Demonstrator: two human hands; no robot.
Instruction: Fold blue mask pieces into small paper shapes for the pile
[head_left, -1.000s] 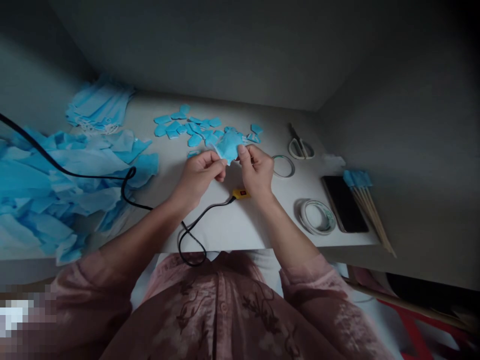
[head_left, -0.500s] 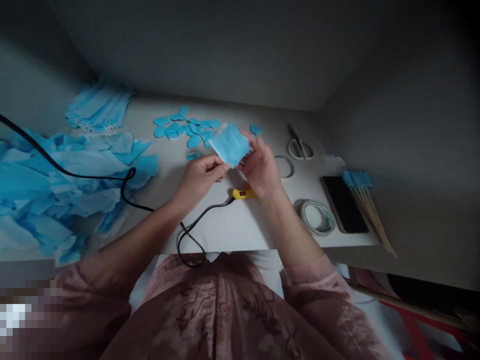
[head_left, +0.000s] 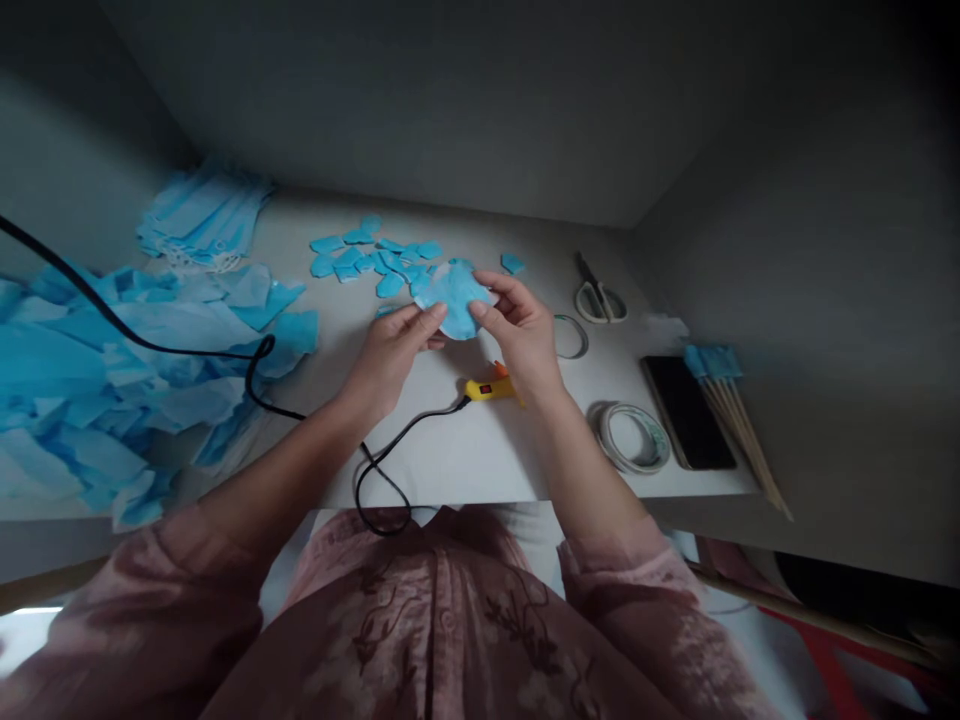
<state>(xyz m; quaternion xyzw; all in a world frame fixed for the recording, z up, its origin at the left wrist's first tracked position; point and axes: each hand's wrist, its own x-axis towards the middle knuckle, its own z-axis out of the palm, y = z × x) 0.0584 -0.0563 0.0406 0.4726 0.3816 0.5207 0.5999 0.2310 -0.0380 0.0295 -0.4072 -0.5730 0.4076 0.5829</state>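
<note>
A light blue fabric piece (head_left: 456, 300) is held up between my two hands above the white table. My left hand (head_left: 397, 350) pinches its lower left edge between thumb and fingers. On the other side, my right hand (head_left: 521, 325) grips the right edge, its thumb on the front and its fingers behind. Several small blue cut pieces (head_left: 390, 262) lie just beyond the hands. Below my right hand rests a yellow tool (head_left: 487, 389) with a black cord, partly hidden by that hand.
Crumpled blue sheets (head_left: 112, 370) and stacked masks (head_left: 206, 215) cover the left side. To the right lie scissors (head_left: 598, 298), a tape roll (head_left: 635, 438), a thin ring (head_left: 574, 338), a phone (head_left: 686, 410) and blue-tipped wooden sticks (head_left: 739, 415).
My right hand has turned, bringing its thumb onto the front of the blue piece. The piece has shifted slightly down and left and shows a rounder outline.
</note>
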